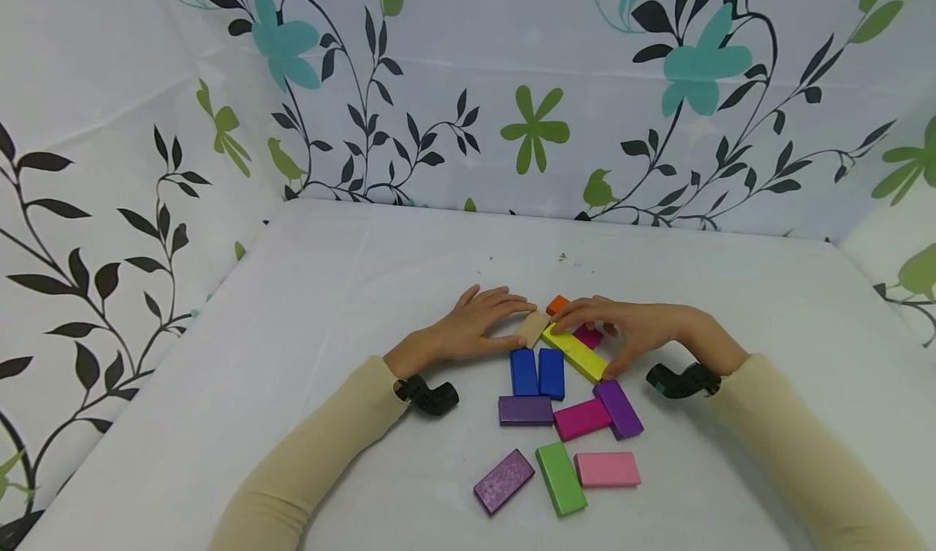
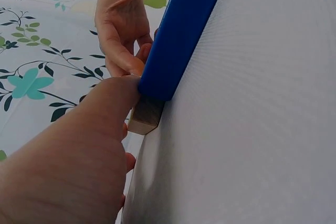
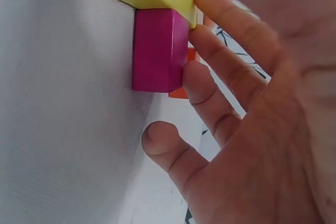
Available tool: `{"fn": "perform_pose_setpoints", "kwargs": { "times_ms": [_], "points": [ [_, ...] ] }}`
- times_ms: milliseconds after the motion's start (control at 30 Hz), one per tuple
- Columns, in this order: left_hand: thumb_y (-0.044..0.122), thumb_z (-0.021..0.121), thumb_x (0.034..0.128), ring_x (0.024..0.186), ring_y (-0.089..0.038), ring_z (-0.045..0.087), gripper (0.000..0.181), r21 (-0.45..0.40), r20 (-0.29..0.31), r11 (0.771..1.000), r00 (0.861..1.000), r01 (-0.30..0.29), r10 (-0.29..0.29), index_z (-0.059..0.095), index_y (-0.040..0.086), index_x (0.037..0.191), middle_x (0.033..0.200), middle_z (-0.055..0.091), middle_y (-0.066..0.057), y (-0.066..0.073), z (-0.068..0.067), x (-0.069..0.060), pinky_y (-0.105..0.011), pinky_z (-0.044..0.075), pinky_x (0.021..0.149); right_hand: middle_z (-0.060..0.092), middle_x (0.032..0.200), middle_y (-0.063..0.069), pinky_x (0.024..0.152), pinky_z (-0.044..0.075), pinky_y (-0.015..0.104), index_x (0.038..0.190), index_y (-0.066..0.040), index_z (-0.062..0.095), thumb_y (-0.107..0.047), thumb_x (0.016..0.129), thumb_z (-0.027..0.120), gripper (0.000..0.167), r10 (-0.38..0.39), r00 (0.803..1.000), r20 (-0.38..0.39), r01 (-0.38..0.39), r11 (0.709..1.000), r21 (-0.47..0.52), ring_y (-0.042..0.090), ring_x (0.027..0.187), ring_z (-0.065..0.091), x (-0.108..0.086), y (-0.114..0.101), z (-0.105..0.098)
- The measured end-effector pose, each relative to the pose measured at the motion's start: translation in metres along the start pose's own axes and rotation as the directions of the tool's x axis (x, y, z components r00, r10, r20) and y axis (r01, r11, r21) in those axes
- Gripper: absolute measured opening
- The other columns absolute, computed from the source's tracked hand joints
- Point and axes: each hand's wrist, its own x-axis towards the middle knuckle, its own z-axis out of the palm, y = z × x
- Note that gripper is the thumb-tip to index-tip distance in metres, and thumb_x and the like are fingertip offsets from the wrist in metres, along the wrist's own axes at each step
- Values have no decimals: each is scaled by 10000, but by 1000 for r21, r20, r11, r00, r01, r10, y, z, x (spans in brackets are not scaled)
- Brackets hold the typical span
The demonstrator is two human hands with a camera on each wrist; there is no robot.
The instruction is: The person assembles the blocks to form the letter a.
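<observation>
1. Nearest us lie a speckled purple block, a green block and a pink block.
2. Beyond, we see a dark purple block, a magenta block and a violet block, then two blue blocks side by side.
3. The left hand reaches in palm down, thumb apart from the fingers, around the tan block just past the blue pair. Its fingers are mostly hidden in the left wrist view, so we cannot tell whether they squeeze.
4. The right hand, bent inward at the wrist, pinches the yellow block lengthwise between thumb and fingertips; its thumb escapes us in the right wrist view.
5. Farther back, fingers partly cover a second magenta block and an orange block.
</observation>
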Motion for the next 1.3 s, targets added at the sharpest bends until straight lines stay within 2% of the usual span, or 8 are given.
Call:
{"fn": "perform_pose_setpoints", "kwargs": {
  "times_ms": [167, 333, 467, 867, 1100, 1300],
  "points": [
    [478, 538, 968, 1491, -227, 153, 566, -1, -1, 1000, 1000, 5, -5, 410, 283, 1483, 1547, 368, 27, 0, -1, 0, -548, -2, 1166, 365, 1478, 128, 867, 450, 356, 1426, -131, 447, -268, 753, 818, 781, 2, 1000, -3, -2, 1000, -2, 245, 1191, 409, 2, -2, 1],
    [477, 539, 969, 1491, -232, 151, 568, -5, 0, 1000, 1000, 7, -7, 409, 277, 1484, 1546, 369, 25, -1, -1, -1, -552, -4, 1165, 402, 1444, 112, 931, 433, 407, 1387, -124, 465, -270, 737, 839, 764, -30, 999, -21, 30, 999, 16, 288, 1254, 380, 4, -2, 4],
    [481, 534, 969, 1493, -220, 141, 569, -12, 9, 1000, 1000, 11, -11, 401, 285, 1487, 1550, 360, 36, -2, 1, -1, -547, -5, 1166, 411, 1438, 93, 953, 430, 417, 1384, -138, 471, -291, 735, 839, 761, -46, 998, -40, 46, 999, -8, 274, 1265, 381, 3, 0, 7],
    [482, 524, 972, 1492, -217, 149, 563, -8, 2, 1000, 1000, -1, 1, 400, 289, 1486, 1549, 362, 39, -1, 0, 0, -550, -3, 1166, 411, 1428, 107, 864, 450, 351, 1372, -165, 501, -328, 738, 833, 735, -88, 991, -105, 83, 995, -53, 236, 1215, 407, 0, 4, 13],
    [483, 534, 970, 1492, -223, 150, 568, 2, 3, 1000, 1000, -1, 1, 404, 284, 1485, 1548, 366, 36, 0, -1, 0, -556, -5, 1165, 409, 1431, 103, 924, 438, 383, 1377, -174, 507, -365, 744, 818, 731, -99, 985, -143, 92, 994, -53, 226, 1242, 397, -3, 7, 16],
    [491, 528, 971, 1494, -209, 140, 572, 8, 8, 1000, 1000, 8, -8, 391, 298, 1491, 1553, 355, 45, -1, 0, 1, -542, -8, 1170, 413, 1411, 111, 856, 447, 334, 1388, -152, 493, -353, 755, 807, 734, -132, 976, -171, 127, 991, -44, 193, 1147, 447, -4, 11, 17]
  ]
}}
